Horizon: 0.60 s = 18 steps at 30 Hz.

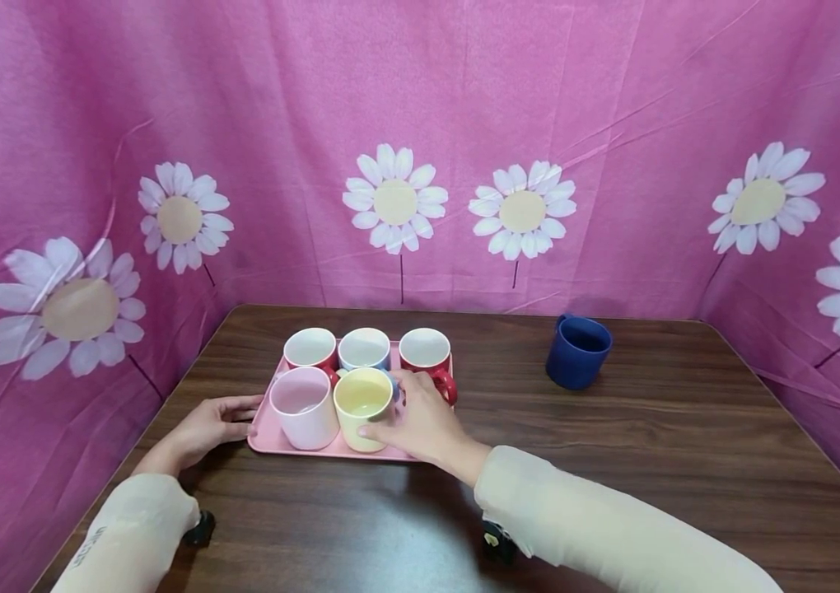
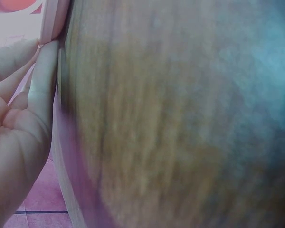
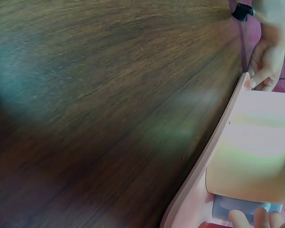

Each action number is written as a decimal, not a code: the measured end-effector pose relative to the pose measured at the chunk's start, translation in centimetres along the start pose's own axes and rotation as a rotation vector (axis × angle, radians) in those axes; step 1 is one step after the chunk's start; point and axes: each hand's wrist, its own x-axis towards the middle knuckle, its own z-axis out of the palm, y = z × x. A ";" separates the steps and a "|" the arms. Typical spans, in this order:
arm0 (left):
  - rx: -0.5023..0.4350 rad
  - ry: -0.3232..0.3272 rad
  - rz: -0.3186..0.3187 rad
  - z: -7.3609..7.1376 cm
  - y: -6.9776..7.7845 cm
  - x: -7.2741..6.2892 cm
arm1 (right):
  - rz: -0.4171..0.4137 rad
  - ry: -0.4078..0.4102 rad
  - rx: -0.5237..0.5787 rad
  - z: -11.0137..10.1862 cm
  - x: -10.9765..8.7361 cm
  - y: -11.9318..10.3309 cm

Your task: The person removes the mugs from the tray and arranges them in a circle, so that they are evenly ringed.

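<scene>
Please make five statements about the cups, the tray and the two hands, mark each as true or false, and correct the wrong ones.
1. In the head view, the light pink cup stands to the left of the yellow cup. True.
2. The right hand grips the light pink cup. False: the right hand grips the yellow cup.
3. The left hand touches the edge of the pink tray. True.
4. The dark blue cup stands on the pink tray. False: it stands on the wooden table, to the right of the tray.
5. Only three cups show in the head view. False: six show.
</scene>
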 end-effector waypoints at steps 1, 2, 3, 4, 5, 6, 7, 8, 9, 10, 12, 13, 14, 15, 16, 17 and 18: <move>-0.002 0.001 -0.001 0.0 0.0 0.0 | 0.007 0.000 -0.007 0.2 0.1 0.0; -0.003 0.001 0.000 0.0 0.0 0.0 | 0.011 0.002 -0.014 0.4 0.3 0.0; -0.007 0.000 0.001 0.0 0.0 0.0 | 0.016 0.005 -0.017 0.5 0.4 0.0; -0.011 -0.002 0.003 0.0 -0.1 -0.1 | 0.020 0.011 -0.020 0.7 0.5 0.0; -0.017 -0.003 0.005 0.0 -0.1 -0.1 | 0.029 0.015 -0.021 0.9 0.6 0.0; -0.020 -0.006 0.008 0.0 -0.1 -0.1 | 0.040 0.018 -0.020 1.1 0.7 -0.1; -0.024 -0.009 0.010 0.0 -0.1 -0.1 | 0.045 0.022 -0.016 1.2 0.8 -0.1; -0.025 -0.011 0.012 0.0 -0.1 -0.1 | 0.047 0.027 -0.011 1.4 0.8 -0.1; -0.026 -0.012 0.013 0.0 -0.1 -0.1 | 0.046 0.034 -0.001 1.6 0.9 -0.1; -0.026 -0.012 0.013 0.0 -0.1 -0.1 | 0.047 0.040 0.006 1.8 1.0 -0.2; -0.022 -0.009 0.011 0.0 -0.1 -0.1 | 0.044 0.053 0.012 2.1 1.1 -0.2; -0.019 -0.007 0.009 0.0 -0.1 -0.1 | 0.040 0.060 0.014 2.2 1.2 -0.2; -0.016 -0.005 0.008 0.0 0.0 -0.1 | 0.036 0.069 0.015 2.3 1.3 -0.3; -0.016 -0.003 0.008 0.0 -0.1 0.0 | 0.033 0.074 0.012 2.4 1.4 -0.3; -0.016 -0.003 0.009 0.0 0.0 0.0 | 0.036 0.076 0.006 2.4 1.4 -0.4; -0.017 -0.003 0.009 0.0 0.0 0.0 | 0.034 0.077 0.001 2.5 1.4 -0.5; -0.016 -0.002 0.009 0.0 0.0 -0.1 | 0.033 0.077 -0.005 2.4 1.5 -0.6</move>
